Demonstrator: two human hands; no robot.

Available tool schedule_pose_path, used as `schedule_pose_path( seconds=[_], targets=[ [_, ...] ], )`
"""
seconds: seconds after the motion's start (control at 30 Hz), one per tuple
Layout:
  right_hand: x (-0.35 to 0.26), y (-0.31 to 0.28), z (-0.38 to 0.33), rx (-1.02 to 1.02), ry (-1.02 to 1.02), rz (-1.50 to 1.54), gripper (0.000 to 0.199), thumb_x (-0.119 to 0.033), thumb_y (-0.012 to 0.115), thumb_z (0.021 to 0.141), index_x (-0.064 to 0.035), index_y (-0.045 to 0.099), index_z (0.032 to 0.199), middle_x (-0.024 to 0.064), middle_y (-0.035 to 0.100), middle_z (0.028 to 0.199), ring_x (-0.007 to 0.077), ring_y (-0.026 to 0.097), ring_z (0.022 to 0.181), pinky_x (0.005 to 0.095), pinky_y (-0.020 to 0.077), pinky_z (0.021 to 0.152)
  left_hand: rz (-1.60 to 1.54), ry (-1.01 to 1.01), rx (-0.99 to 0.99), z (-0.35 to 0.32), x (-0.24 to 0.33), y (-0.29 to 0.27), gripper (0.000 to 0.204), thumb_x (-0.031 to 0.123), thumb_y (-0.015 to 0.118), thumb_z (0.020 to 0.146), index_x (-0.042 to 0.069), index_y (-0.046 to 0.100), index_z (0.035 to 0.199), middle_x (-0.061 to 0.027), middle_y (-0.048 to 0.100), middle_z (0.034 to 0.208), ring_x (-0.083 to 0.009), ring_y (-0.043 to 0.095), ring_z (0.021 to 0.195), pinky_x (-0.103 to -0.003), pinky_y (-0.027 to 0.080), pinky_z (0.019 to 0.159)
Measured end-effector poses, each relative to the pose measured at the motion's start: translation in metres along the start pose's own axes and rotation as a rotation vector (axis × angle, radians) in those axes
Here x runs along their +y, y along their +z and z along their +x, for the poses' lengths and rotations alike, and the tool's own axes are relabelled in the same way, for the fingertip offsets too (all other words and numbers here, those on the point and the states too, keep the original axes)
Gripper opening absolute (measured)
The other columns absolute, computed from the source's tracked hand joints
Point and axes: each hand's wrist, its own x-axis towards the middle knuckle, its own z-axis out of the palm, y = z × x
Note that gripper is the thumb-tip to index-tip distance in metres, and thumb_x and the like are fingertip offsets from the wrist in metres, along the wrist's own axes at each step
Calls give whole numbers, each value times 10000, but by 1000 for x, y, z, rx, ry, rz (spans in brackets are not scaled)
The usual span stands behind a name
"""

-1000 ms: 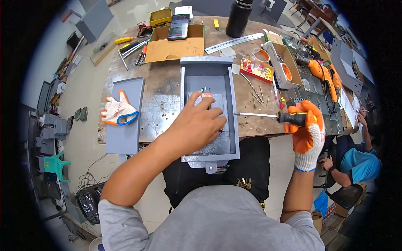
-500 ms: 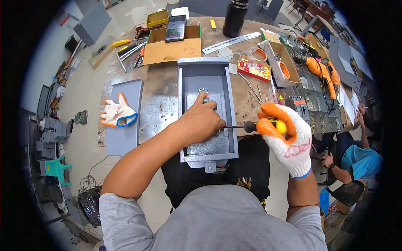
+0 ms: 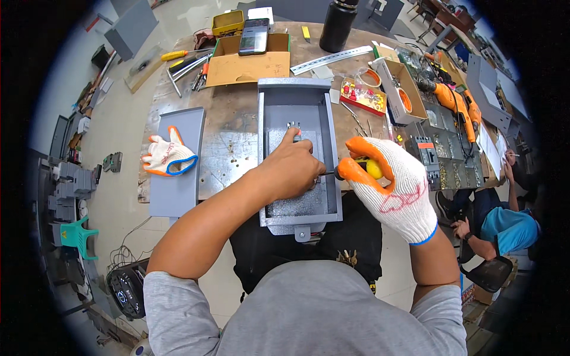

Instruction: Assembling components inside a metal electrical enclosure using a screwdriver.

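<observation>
A grey metal enclosure box [image 3: 337, 148] lies open side up over the table's near edge and my lap. My left hand [image 3: 291, 169], bare, reaches inside it. Its index finger rests on a small metal part [image 3: 294, 126] on the box floor, while the other fingers curl round something hidden beneath them. My right hand [image 3: 392, 184] wears a white knit glove with orange fingertips. It grips the yellow handle of a screwdriver [image 3: 374, 169], held almost level across the box's right wall. The shaft points at my left fingers, which hide its tip.
Left lies a grey metal panel [image 3: 172, 199] with another glove [image 3: 171, 155] on it. Beyond the box are a cardboard box [image 3: 249, 70] with a phone [image 3: 254, 37], a slotted rail [image 3: 329, 60] and a black bottle [image 3: 338, 26]. Right are a red parts box [image 3: 363, 98], circuit breaker [image 3: 423, 151] and orange drill [image 3: 451, 101]. A person sits far right.
My right hand has moved left with the screwdriver, so less of the shaft shows between my hands. The enclosure and my left hand sit slightly farther right in the picture.
</observation>
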Motion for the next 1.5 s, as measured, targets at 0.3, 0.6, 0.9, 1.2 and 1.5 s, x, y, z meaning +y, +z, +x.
schedule_pose_path(
  seconds=[0.3, 0.6, 0.9, 1.2, 1.5],
  targets=[
    [-15, -5, 9, -91, 131, -71, 420, -135, 861, 880, -5, 707, 1249, 144, 756, 1037, 241, 757, 912, 344, 598, 837, 9, 13, 21, 0, 3, 0, 214, 178, 721, 890, 135, 821, 1074, -107, 751, 896, -304, 662, 1101, -630, 288, 1226],
    [-31, 1, 40, -259, -90, -411, 405, -360, 846, 890, -67, 714, 1136, 108, 712, 839, 278, 716, 713, 357, 577, 669, 4, 18, 133, -10, -17, 25, 385, 255, 769, 893, 247, 715, 1275, -31, 700, 1291, -271, 580, 1291, -690, 233, 1221],
    [-16, -1, 45, -288, -199, -307, 385, -282, 846, 884, -76, 713, 1181, 111, 722, 914, 279, 726, 787, 372, 582, 725, 14, -51, -83, -9, -11, 15, 410, 271, 742, 943, 266, 686, 1350, -40, 638, 1451, -295, 499, 1428, -663, 199, 1244],
    [-11, 3, 51, -305, -215, -270, 378, -296, 844, 877, -84, 704, 1157, 112, 724, 924, 282, 733, 815, 386, 577, 716, -31, -9, 218, -12, -16, 30, 312, 201, 760, 878, 103, 783, 1173, -107, 727, 1058, -311, 618, 1162, -644, 223, 1251],
    [-23, 14, 52, -274, -100, -386, 364, -390, 802, 919, -96, 697, 1104, 102, 709, 817, 292, 722, 707, 390, 562, 653, -45, -44, 226, -13, -9, 26, 496, 169, 816, 801, 213, 740, 1290, -43, 749, 1179, -287, 616, 1212, -644, 227, 1227]
  ],
)
